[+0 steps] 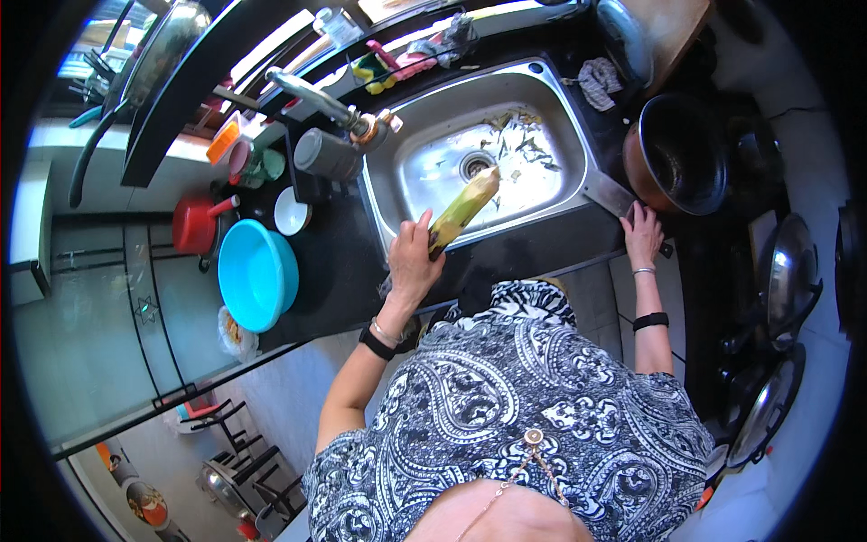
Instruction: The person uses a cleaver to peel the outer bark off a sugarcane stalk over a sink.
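My left hand is closed around a thick green stalk with purplish patches, possibly celtuce. Its pale, pared tip reaches over the drain of the stainless steel sink. Dark and pale peelings lie scattered across the sink's right half. To the right of the sink, my right hand grips a kitchen cleaver at its handle. The cleaver's broad blade lies against the sink's right rim. The handle's black end shows past my fingers.
A brown pot stands beyond the cleaver. Left of the sink are a turquoise basin, a white bowl and a red saucepan. The faucet projects at the sink's upper left, near a jar. A striped cloth lies at upper right.
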A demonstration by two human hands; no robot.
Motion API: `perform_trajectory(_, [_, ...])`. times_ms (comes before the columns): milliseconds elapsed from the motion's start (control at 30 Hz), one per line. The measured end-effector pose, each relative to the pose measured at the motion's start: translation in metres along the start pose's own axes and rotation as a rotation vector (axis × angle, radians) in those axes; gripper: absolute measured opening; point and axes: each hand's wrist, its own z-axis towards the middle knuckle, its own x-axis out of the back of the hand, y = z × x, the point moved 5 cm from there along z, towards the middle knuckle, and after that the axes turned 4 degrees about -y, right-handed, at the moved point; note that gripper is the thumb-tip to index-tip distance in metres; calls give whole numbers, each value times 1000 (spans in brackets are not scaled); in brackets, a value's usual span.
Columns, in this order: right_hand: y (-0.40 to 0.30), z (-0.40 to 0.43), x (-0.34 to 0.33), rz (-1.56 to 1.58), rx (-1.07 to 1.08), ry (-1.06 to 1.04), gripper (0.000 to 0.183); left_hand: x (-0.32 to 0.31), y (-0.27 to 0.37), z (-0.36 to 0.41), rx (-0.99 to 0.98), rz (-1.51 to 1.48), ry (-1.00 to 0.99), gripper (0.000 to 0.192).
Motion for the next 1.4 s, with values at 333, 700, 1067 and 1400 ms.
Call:
perform_trajectory(333, [-167, 109, 20, 511, 401, -76, 42, -18, -12, -8, 159, -203, -5, 38])
perform_trajectory(700, [-169, 274, -51, 98, -135, 4, 22, -14, -18, -20, 348, -168, 22, 38])
perform_trajectory(1067, [-338, 324, -108, 208, 428, -282, 30, -39, -56, -21, 519, -314, -157, 45])
perform_trajectory(1400, [-497, 157, -29, 706, 1073, -752, 74, -61, -94, -55, 962, -1006, -309, 50])
